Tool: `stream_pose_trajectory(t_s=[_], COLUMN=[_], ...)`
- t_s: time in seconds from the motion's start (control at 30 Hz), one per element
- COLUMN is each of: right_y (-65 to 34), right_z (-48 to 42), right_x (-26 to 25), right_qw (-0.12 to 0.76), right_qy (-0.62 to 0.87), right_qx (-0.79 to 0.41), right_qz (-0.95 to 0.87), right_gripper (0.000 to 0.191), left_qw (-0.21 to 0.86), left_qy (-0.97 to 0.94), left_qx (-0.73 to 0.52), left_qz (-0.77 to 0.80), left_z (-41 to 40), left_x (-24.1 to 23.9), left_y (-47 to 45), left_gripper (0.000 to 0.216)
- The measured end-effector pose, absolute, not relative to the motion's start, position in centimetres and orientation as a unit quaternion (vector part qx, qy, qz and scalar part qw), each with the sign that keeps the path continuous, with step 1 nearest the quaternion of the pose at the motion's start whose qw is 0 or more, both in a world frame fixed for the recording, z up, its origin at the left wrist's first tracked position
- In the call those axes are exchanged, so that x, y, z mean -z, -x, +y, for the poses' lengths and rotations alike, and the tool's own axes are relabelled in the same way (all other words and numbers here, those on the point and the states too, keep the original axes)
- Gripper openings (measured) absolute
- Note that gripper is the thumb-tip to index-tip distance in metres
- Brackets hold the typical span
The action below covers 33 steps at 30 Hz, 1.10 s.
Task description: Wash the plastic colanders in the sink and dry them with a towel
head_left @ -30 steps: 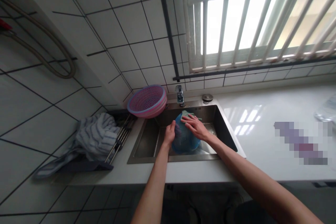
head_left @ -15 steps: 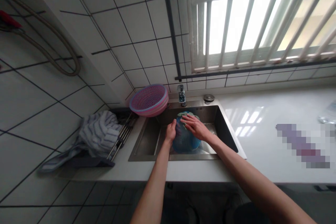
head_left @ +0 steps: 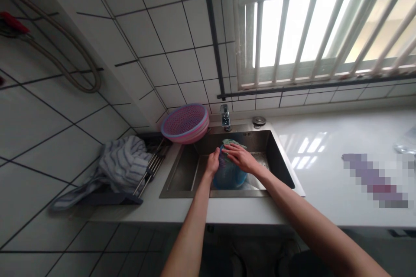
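Inside the steel sink (head_left: 182,186), a round blue plastic basket (head_left: 229,177) stands tilted up. My left hand (head_left: 212,161) is closed on its left rim, thumb pointing upward. At the upper part of the basket my right hand (head_left: 239,156) holds a light green cloth (head_left: 243,145), its fingers fairly straight and pressed over the cloth. Part of the cloth is hidden under those fingers. A small purplish patch shows between the hands; I cannot make out what it is.
Pink and blue baskets (head_left: 185,125) rest on the sink's back left corner, beside the faucet (head_left: 225,117). A metal drain strainer (head_left: 259,121) lies behind the sink. Left is a striped towel (head_left: 121,164) by a metal rack (head_left: 149,171). A blurred purplish item (head_left: 373,179) lies on the right counter (head_left: 321,199).
My right hand and the cloth have shifted slightly down the basket. The basket's tilt has changed a little; my left hand keeps its hold on the rim.
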State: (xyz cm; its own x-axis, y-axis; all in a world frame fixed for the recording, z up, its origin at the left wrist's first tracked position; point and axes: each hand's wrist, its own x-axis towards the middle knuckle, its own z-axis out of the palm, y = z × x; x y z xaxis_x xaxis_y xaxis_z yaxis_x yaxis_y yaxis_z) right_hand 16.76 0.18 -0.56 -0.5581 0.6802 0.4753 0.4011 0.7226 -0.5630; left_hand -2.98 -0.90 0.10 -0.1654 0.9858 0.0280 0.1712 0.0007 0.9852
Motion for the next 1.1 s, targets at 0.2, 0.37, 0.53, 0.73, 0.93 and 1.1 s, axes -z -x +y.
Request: stream_pose_trajectory(t_s=[0.2,0.37,0.53,0.73,0.93,1.1], right_y=[-18.5,-19.8,-19.3,-16.3,-16.2,-18.0], right_z=[2.1,2.6,2.0,-1.5,-1.8,0.1], right_x=[2.5,3.6,2.4,-0.4,-1.1,-0.1], right_qw=[0.388,0.407,0.424,0.369,0.451,0.441], right_qy=[0.359,0.424,0.386,0.301,0.308,0.377], right_qx=[-0.259,-0.346,-0.366,-0.264,-0.273,-0.237], right_qz=[-0.809,-0.732,-0.733,-0.839,-0.792,-0.779], right_gripper=[0.048,0.059,0.061,0.047,0.044,0.039], left_qw=[0.479,0.493,0.422,0.383,0.405,0.435], left_qy=[-0.528,-0.541,-0.537,-0.512,-0.491,-0.506], left_qx=[-0.476,-0.421,-0.462,-0.506,-0.536,-0.514], left_qz=[0.515,0.535,0.566,0.578,0.554,0.540], left_z=[-1.4,-1.9,-1.5,-0.9,-1.1,-1.7], left_x=[-0.5,-0.1,0.8,0.3,-0.6,-1.2], left_y=[2.3,2.6,3.0,3.4,3.0,2.3], left_gripper=[0.074,0.077,0.076,0.070,0.063,0.067])
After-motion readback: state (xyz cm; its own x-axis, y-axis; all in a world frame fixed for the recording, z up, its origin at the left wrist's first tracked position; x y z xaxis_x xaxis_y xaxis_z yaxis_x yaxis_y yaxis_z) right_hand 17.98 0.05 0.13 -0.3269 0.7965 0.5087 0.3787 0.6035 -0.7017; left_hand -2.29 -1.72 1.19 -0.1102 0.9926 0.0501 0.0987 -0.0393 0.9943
